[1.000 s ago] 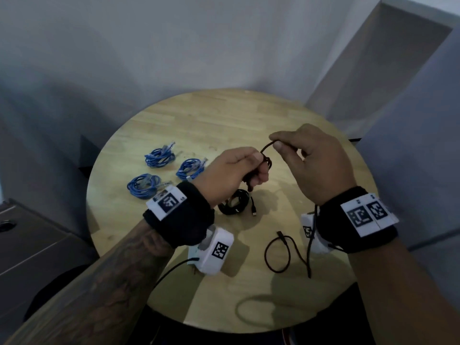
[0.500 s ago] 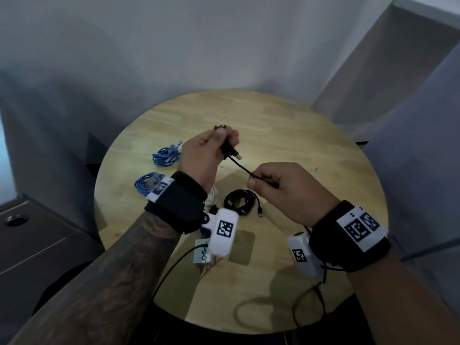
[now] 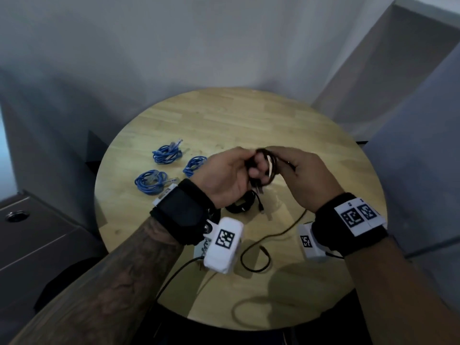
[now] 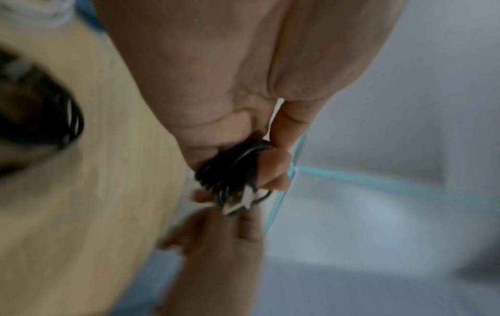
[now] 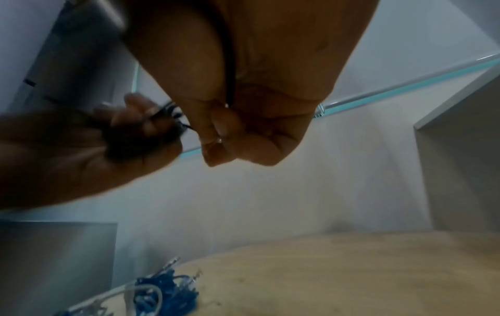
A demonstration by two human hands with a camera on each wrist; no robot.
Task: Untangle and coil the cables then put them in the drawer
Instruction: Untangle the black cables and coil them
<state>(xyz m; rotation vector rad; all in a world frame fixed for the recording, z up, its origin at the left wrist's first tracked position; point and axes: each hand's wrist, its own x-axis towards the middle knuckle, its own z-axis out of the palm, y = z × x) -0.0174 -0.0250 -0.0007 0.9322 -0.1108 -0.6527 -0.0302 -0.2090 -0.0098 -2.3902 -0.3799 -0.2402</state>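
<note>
Above the round wooden table (image 3: 236,120), my left hand (image 3: 231,175) grips a small coil of black cable (image 3: 266,168), its loops wound between thumb and fingers (image 4: 235,171). My right hand (image 3: 306,178) pinches the same cable's free strand (image 5: 230,81), which runs down through the palm. The loose tail (image 3: 256,255) trails onto the table near the front edge. A second black coil (image 3: 240,206) lies on the table under my left hand. Three coiled blue cables (image 3: 166,154) (image 3: 195,164) (image 3: 150,181) lie at the left.
A grey cabinet with drawer fronts (image 3: 32,235) stands to the left of the table. Grey walls close in behind and to the right. A thin wire from the left wrist camera (image 3: 174,275) hangs over the table's near edge.
The hands have come together again: the right hand swung back up to the left hand, laying another loop on the coil. The loose tail now lies on the table.
</note>
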